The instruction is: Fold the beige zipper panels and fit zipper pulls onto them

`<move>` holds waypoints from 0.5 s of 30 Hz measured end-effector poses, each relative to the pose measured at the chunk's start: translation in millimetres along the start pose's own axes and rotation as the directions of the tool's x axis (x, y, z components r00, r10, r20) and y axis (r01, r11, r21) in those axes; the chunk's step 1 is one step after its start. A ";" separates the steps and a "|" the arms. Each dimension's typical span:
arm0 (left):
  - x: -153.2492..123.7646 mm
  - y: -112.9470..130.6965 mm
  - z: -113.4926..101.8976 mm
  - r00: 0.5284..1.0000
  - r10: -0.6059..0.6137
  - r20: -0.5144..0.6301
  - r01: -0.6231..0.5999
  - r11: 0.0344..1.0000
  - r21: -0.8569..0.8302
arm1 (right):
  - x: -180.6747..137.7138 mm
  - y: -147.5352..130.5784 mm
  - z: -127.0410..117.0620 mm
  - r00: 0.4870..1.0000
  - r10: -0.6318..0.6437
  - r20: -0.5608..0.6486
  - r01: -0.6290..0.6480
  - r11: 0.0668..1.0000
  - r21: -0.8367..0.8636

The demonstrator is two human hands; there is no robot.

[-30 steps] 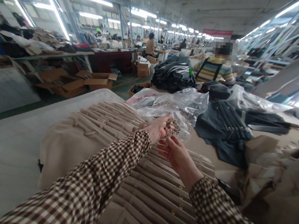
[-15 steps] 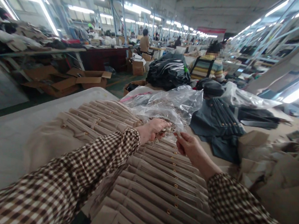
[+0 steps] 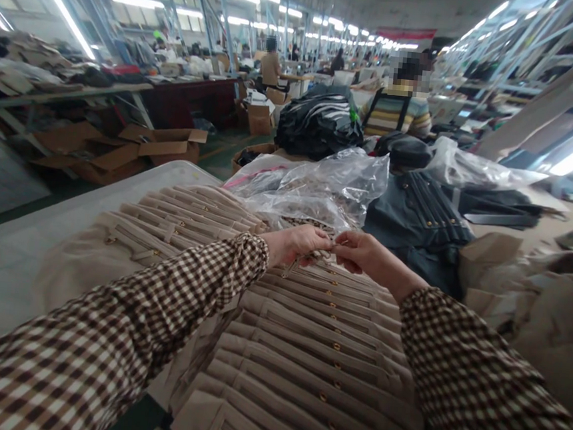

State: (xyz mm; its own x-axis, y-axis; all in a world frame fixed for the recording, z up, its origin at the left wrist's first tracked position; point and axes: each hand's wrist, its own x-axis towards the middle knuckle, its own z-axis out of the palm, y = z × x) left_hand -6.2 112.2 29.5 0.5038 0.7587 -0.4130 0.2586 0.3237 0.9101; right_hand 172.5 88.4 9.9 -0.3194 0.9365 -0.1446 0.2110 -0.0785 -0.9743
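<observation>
Over a long row of overlapping beige fabric pieces (image 3: pixel 296 330), my left hand (image 3: pixel 300 244) is closed around several small metal pieces (image 3: pixel 292 264), some of which dangle below the fingers. My right hand (image 3: pixel 358 251) meets it fingertip to fingertip, thumb and finger pinched; whatever lies in that pinch is too small to name. Small gold-coloured metal fittings (image 3: pixel 336 346) run down the beige row. Just behind my hands lies an open clear plastic bag (image 3: pixel 319 184) with many more small metal pieces showing inside and at its mouth.
Dark fabric pieces with metal fittings (image 3: pixel 416 220) lie right of the bag. Crumpled brown paper-like material (image 3: pixel 535 297) fills the right side. A dark garment pile (image 3: pixel 319 121) and a person in a striped top (image 3: pixel 398 114) are beyond. Cardboard boxes (image 3: pixel 121 150) stand on the floor at left.
My left hand has lifted slightly off the metal pieces at the bag's mouth with some in its grasp. My right hand has moved left, off the bag's edge, to the left fingertips.
</observation>
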 end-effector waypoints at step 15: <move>10.1 -8.6 6.4 0.996 0.000 -0.088 -0.007 0.996 -0.088 | 2.2 14.8 12.7 0.966 0.038 -0.255 0.084 0.888 0.452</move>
State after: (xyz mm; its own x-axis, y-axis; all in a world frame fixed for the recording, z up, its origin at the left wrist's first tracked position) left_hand 1.9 113.4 17.3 0.4294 0.8053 -0.4088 0.1817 0.3663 0.9126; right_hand 163.2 84.9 -7.1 -0.0652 0.9890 -0.1329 -0.2574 -0.1454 -0.9553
